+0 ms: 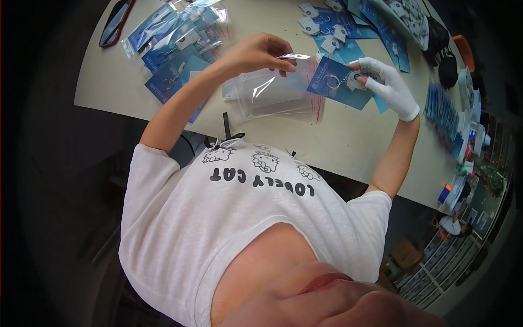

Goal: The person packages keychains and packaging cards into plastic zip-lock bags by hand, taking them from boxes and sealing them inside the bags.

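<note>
My bare left hand (264, 53) pinches the top edge of a clear zip bag (267, 90) with a red stripe at its opening. That bag lies over other clear bags on the table in front of me. In a white glove with some bare fingertips, my right hand (387, 84) grips a blue card (340, 82) by its right side. On the card sits a keychain (336, 83) with a metal ring, a short chain and a white charm, partly under my fingers. The card's left edge is at the bag's red-striped opening; whether it is inside, I cannot tell.
Bagged blue cards (182, 38) pile up at the left, near a phone (116, 23). Loose cards with white charms (329, 30) lie at the far right, by a tray of charms (406, 19). A stack of blue cards (442, 111) stands along the right side of the table (348, 144).
</note>
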Available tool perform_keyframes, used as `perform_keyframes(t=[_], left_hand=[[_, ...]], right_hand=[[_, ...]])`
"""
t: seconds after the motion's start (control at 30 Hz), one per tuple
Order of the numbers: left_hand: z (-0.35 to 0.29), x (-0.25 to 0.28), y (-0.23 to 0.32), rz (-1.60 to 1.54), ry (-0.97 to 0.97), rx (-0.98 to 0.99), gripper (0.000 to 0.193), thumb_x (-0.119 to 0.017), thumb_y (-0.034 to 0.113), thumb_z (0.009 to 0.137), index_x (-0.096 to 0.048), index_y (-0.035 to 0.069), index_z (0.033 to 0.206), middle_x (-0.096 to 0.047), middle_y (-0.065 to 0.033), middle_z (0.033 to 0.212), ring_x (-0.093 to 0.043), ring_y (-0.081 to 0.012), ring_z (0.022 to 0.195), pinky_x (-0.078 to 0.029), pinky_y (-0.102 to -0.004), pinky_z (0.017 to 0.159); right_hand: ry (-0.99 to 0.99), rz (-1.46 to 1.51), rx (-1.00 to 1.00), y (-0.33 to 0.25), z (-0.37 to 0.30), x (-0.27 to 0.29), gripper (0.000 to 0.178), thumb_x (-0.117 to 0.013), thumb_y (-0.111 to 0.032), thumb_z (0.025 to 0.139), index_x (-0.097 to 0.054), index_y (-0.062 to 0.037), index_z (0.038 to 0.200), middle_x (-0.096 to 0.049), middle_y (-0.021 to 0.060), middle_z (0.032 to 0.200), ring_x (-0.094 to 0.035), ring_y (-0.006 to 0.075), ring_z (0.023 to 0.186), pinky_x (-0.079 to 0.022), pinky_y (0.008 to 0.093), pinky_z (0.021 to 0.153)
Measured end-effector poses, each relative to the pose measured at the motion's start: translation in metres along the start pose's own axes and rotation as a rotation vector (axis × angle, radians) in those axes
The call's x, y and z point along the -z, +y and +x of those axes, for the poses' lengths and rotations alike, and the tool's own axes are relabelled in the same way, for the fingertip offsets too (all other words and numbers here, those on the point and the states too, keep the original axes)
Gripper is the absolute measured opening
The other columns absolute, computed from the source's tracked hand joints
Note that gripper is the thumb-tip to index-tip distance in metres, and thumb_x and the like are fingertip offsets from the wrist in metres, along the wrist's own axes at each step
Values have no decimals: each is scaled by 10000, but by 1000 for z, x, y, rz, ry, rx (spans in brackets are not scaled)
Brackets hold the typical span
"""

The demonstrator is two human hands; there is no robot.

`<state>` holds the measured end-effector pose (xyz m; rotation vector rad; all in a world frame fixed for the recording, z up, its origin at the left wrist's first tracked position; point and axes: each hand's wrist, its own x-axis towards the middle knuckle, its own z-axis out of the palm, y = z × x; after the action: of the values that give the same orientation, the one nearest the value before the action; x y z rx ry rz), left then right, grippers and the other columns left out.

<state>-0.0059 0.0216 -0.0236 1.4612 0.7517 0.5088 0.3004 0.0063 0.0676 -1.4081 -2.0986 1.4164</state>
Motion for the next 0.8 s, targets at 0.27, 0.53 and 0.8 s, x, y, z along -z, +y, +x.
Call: perform_keyframes(t=[0.27,0.53,0.8], left_hand=[[10,-11,-2,39,-88,-42,205,-715,145,823,-627,-20,904,-660,-49,776,-645,-104,712,-483,-231,665],[12,-11,11,174,-103,-14,211,-723,143,816,-640,-40,880,-662,-79,784,-626,-105,695,-491,-227,676],[14,-15,-1,318,-43,-15,292,-762,182,786,-656,-48,931,-648,-42,773,-556,-70,712,-472,-228,669]], right_hand=[[-80,-164,-28,-23,12,-21,399,-510,-25,853,-506,-57,1250,-636,98,1031,-607,166,981,-463,288,918],[-39,-62,81,-9,9,-26,492,-560,15,826,-432,-56,1296,-617,98,1047,-625,186,972,-477,285,925],[178,107,186,5,21,-67,494,-673,-107,827,-454,-41,1264,-603,131,1062,-635,170,930,-508,278,833]])
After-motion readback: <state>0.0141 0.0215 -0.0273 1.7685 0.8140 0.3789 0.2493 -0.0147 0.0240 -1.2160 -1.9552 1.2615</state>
